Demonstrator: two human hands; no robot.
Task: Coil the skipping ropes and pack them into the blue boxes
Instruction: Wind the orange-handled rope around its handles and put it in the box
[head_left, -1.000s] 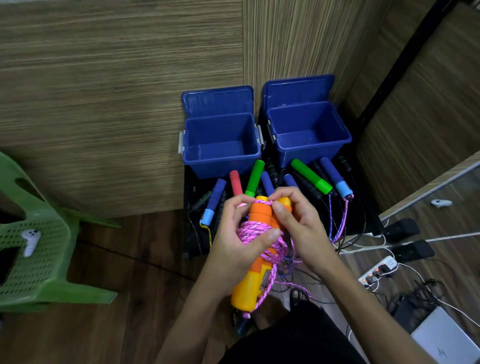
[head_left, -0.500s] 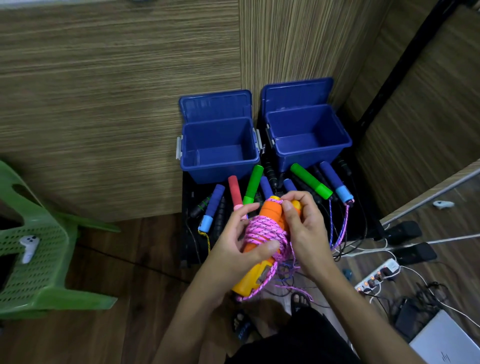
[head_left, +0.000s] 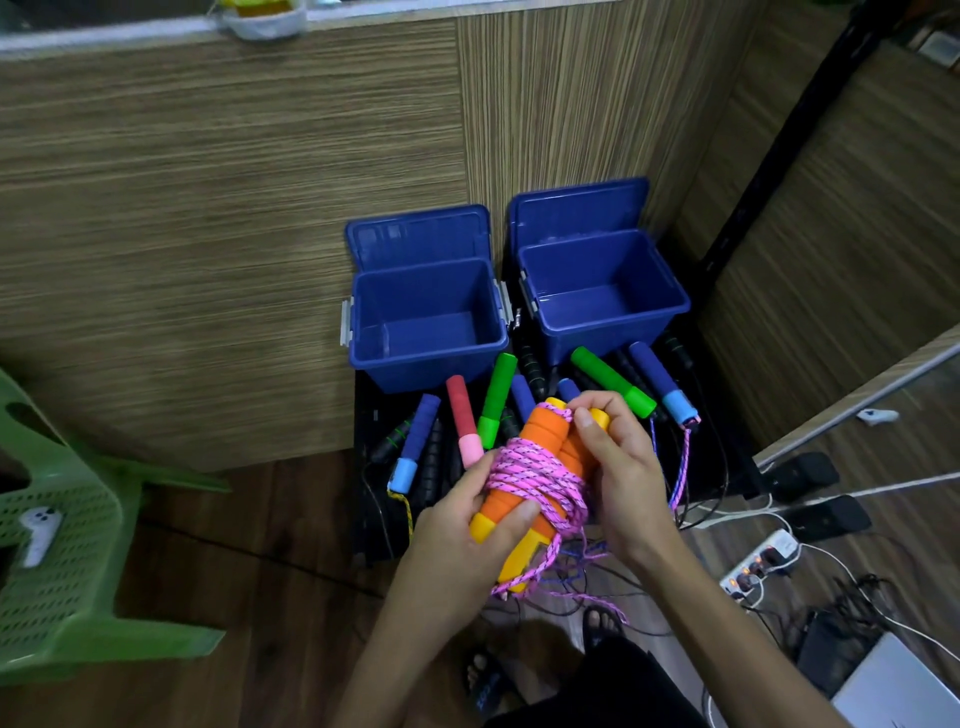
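The left hand (head_left: 467, 519) grips the 2 orange handles (head_left: 540, 452) (pink rope (head_left: 535, 483) wound round them), fingers curled; the right hand (head_left: 618, 462) pinches their top. Beyond lie loose ropes (head_left: 498, 395), then 2 open blue boxes (head_left: 426, 358).

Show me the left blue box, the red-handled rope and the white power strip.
left blue box (head_left: 363, 332): head view, left wall.
red-handled rope (head_left: 460, 405): head view, red grip.
white power strip (head_left: 756, 564): head view, top face.
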